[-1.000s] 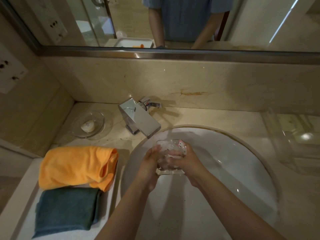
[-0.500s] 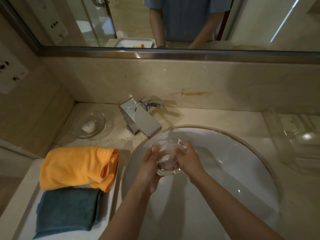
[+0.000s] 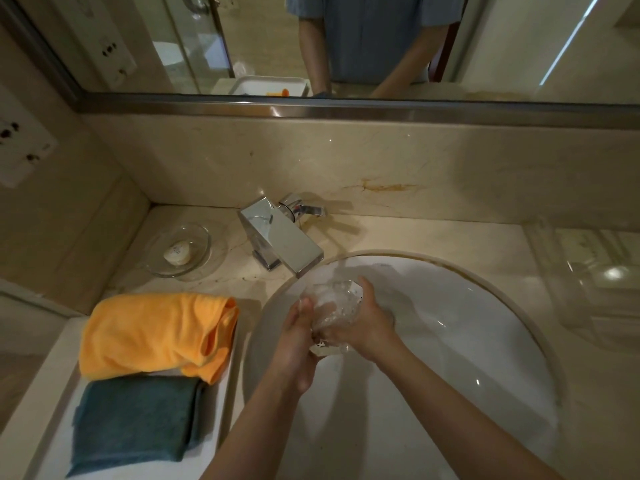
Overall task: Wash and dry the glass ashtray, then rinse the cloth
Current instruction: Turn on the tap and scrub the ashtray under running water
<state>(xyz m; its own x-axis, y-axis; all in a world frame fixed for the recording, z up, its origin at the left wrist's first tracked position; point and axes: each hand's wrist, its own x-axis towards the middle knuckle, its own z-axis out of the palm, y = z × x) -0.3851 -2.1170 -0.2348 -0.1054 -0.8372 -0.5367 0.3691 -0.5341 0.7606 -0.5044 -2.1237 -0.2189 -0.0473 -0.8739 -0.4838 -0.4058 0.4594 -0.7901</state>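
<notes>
Here the glass ashtray [image 3: 334, 308] was held over the white sink [image 3: 450, 358], just below the chrome faucet [image 3: 280, 242], with water running onto it. It was gripped by both the left hand [image 3: 298, 344] and the right hand [image 3: 369, 322], fingers curled closed around its sides. An orange cloth [image 3: 152, 336] and a teal cloth [image 3: 133, 422] were noted on the tray [image 3: 45, 393] at left

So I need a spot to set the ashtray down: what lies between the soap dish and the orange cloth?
Nothing: in the head view, only bare marble counter separates the soap dish from the orange cloth.
</notes>
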